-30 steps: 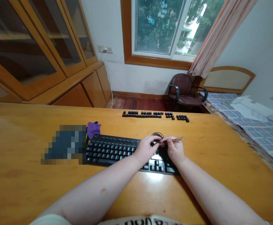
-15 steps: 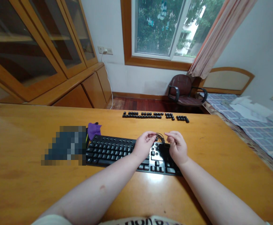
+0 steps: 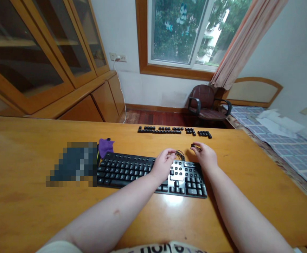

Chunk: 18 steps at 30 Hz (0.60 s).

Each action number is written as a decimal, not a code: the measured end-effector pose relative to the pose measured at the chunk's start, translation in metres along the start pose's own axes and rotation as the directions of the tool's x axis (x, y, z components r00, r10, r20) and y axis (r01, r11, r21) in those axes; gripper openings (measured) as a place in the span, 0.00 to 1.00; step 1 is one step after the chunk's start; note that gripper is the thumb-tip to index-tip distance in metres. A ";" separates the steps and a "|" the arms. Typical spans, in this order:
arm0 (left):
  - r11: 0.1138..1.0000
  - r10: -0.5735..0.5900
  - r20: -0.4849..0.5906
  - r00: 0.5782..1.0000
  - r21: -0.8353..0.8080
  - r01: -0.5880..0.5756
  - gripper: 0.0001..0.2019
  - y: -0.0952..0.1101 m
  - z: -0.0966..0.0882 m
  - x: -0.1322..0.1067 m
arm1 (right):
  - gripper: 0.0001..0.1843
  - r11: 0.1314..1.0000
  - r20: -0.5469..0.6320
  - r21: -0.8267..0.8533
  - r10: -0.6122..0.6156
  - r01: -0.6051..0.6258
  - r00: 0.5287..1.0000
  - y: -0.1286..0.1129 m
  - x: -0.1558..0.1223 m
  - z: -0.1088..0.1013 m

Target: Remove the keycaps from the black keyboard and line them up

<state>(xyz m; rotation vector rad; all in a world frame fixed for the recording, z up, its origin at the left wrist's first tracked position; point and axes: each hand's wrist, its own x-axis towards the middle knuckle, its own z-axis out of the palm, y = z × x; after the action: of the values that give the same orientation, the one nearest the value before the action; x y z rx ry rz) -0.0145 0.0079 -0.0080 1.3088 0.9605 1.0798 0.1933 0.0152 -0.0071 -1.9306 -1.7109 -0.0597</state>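
A black keyboard [image 3: 127, 171] lies on the wooden desk, with small bare-looking key positions along its top row and upper right part. My left hand [image 3: 164, 163] is over the keyboard's middle, its thumb and fingers drawn together; whatever they hold, if anything, is hidden. Off the keyboard's upper right corner, my right hand [image 3: 206, 157] pinches a small black keycap [image 3: 193, 145] between thumb and fingers. A coiled black cable [image 3: 180, 154] shows behind the keyboard, between both hands. Farther back, several loose black keycaps [image 3: 160, 130] stand in rows along the desk's far edge.
Left of the keyboard are a purple cloth [image 3: 106, 148] and a blurred-out dark item [image 3: 75, 163] on the desk [image 3: 153, 221]. Beyond it stand a brown armchair [image 3: 203, 100], a bed [image 3: 272, 130] at the right and a glass-door cabinet [image 3: 71, 77] at the left.
My right hand has moved right and away from me, off the keyboard, and a black keycap now shows in its fingers. My left hand has barely moved.
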 end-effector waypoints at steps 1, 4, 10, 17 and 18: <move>1.000 -0.004 -0.001 1.000 0.002 0.004 0.09 0.001 0.000 0.000 | 0.16 0.998 0.029 -0.044 0.047 -0.046 0.998 0.006 0.004 0.002; 1.000 -0.007 0.005 1.000 0.003 0.007 0.09 0.005 0.000 -0.001 | 0.15 0.983 0.109 -0.121 0.150 -0.136 0.983 0.019 0.010 0.012; 0.999 -0.031 0.002 1.000 -0.025 0.031 0.09 0.010 0.001 -0.002 | 0.13 0.982 0.151 -0.134 0.151 -0.131 0.977 0.034 0.015 0.024; 1.000 -0.008 0.001 1.000 0.013 0.008 0.09 0.007 0.001 -0.001 | 0.16 0.962 0.159 -0.259 0.130 -0.086 0.979 0.036 0.012 0.025; 1.000 -0.007 0.004 1.000 0.015 0.007 0.09 0.008 0.001 -0.001 | 0.17 0.959 0.160 -0.268 0.133 -0.086 0.978 0.036 0.013 0.026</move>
<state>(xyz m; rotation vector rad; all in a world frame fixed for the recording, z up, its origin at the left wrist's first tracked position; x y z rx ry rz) -0.0138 0.0068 -0.0003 1.3182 0.9710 1.0663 0.2207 0.0371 -0.0370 -2.2815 -1.7781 -0.0770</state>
